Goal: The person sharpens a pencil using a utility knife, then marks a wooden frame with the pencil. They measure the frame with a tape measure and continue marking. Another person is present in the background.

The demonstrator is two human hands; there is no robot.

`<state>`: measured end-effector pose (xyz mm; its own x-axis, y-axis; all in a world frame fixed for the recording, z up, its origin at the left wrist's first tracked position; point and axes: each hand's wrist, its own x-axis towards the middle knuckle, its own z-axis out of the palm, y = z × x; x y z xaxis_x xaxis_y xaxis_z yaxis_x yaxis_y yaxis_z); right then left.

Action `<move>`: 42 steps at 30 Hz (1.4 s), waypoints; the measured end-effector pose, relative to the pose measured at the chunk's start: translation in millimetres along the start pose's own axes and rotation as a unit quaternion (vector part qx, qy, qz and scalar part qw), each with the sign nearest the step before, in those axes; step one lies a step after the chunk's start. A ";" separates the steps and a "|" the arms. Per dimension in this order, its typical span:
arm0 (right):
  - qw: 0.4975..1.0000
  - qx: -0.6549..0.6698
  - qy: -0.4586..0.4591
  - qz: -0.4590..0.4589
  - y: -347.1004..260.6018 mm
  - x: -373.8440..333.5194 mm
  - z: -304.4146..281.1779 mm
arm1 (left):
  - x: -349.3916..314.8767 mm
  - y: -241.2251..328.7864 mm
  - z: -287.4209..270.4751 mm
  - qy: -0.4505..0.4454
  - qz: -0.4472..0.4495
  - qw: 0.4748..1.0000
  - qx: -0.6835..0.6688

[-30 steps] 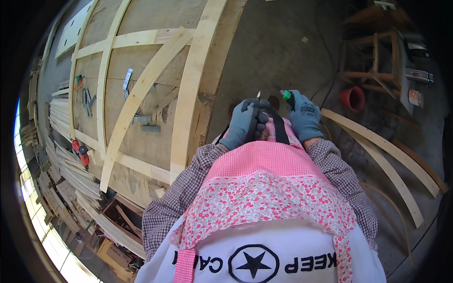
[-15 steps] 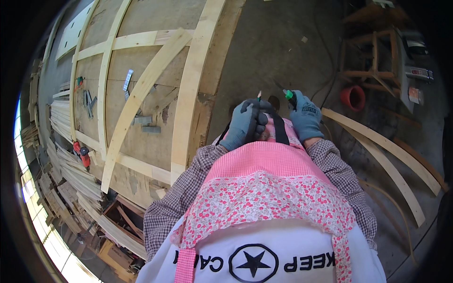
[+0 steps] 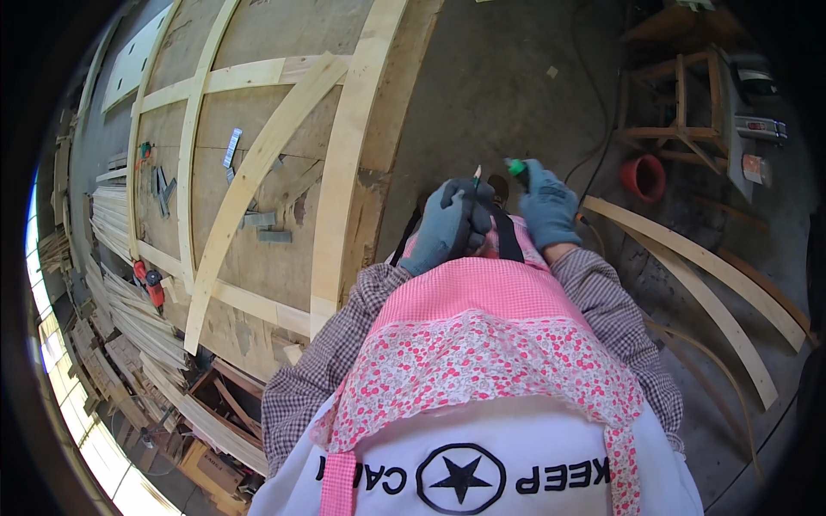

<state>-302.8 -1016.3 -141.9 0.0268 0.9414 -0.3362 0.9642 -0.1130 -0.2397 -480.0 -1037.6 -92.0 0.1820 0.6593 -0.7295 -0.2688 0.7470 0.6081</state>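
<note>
My left hand [image 3: 447, 219], in a blue-grey work glove, is closed around a dark green pencil [image 3: 477, 175], its bare wooden tip pointing up. Close by on the right, my right hand [image 3: 549, 205], gloved alike, grips a green-and-black tool [image 3: 518, 168] that looks like a utility knife. Motion blurs its front end, so the blade is not clear. A small gap separates the tool from the pencil. Both hands are in front of my pink apron [image 3: 486, 297].
To my left, a wooden slat frame [image 3: 331, 215] lies on a plywood-topped table, with a loose board [image 3: 258, 172] slanting across. Metal staple strips [image 3: 275, 236] and a red-and-black power tool [image 3: 153, 288] lie there. At right are curved-looking boards [image 3: 705, 258], a red bucket [image 3: 643, 178] and a wooden stool [image 3: 680, 107].
My right hand has moved left and slightly up, bringing the green-and-black tool nearer the pencil. My left hand has barely moved.
</note>
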 end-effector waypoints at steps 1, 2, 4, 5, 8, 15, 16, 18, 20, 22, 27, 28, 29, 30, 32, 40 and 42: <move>0.999 0.009 -0.006 0.050 9.7 4.8 0.8 | -2.3 4.9 1.6 0.019 -0.023 1.000 -0.004; 0.999 0.016 0.010 0.025 11.1 2.2 5.2 | -5.8 13.2 5.1 0.039 -0.046 0.998 -0.008; 0.999 0.025 0.041 -0.020 6.4 -11.1 2.4 | -0.9 10.7 1.8 0.037 -0.047 0.997 -0.043; 0.997 0.023 0.039 -0.054 1.4 -12.9 -0.8 | 0.3 8.9 2.3 0.035 -0.047 0.997 -0.046; 0.985 -0.004 0.063 -0.158 -12.4 -16.5 -0.8 | 2.4 7.4 2.5 0.038 -0.044 0.998 -0.040; 0.990 -0.027 0.037 -0.133 -15.4 -13.7 -2.8 | 6.7 0.9 -0.6 0.033 -0.012 0.999 -0.020; 0.994 -0.025 0.032 -0.103 -16.2 -12.4 -4.9 | 8.8 -1.7 -2.6 0.017 0.003 1.000 -0.019; 1.000 0.000 0.025 0.006 -0.3 -0.6 5.4 | 3.9 -4.5 0.1 -0.008 0.024 0.999 -0.031; 0.999 0.021 0.044 -0.015 6.9 -6.1 1.2 | 6.2 -4.7 -3.2 0.024 0.005 0.999 -0.024; 0.990 0.059 0.091 -0.090 5.2 -12.2 2.7 | 1.1 7.5 2.3 0.033 -0.017 0.999 -0.040; 0.979 -0.028 0.079 -0.183 -12.5 -15.2 1.2 | 4.1 6.7 3.1 0.065 -0.036 0.997 -0.032; 0.980 -0.028 0.074 -0.183 -13.7 -14.8 1.0 | 5.7 5.8 1.5 0.054 -0.033 0.998 -0.030; 0.980 -0.027 0.069 -0.183 -14.3 -14.3 0.7 | 8.5 4.4 -1.6 0.044 -0.029 0.998 -0.028; 0.985 -0.019 0.067 -0.161 -14.5 -13.9 0.0 | 9.4 3.3 -3.5 0.034 -0.026 0.999 -0.025; 0.991 -0.003 0.061 -0.117 -15.1 -11.4 -2.4 | 2.7 0.4 -2.1 -0.010 0.009 1.000 -0.025; 0.984 0.044 0.098 -0.142 -10.9 -15.1 -7.6 | -2.6 11.7 5.6 0.039 -0.012 0.999 -0.030; 0.983 0.008 0.087 -0.160 -14.2 -17.6 -2.2 | -2.8 11.4 6.1 0.047 -0.016 0.999 -0.020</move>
<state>-316.4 -1030.6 -130.6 -0.2305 0.9697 -0.0806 0.9263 0.1933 -0.3234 -477.7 -1030.4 -81.1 0.1021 0.6234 -0.7752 -0.3030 0.7617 0.5727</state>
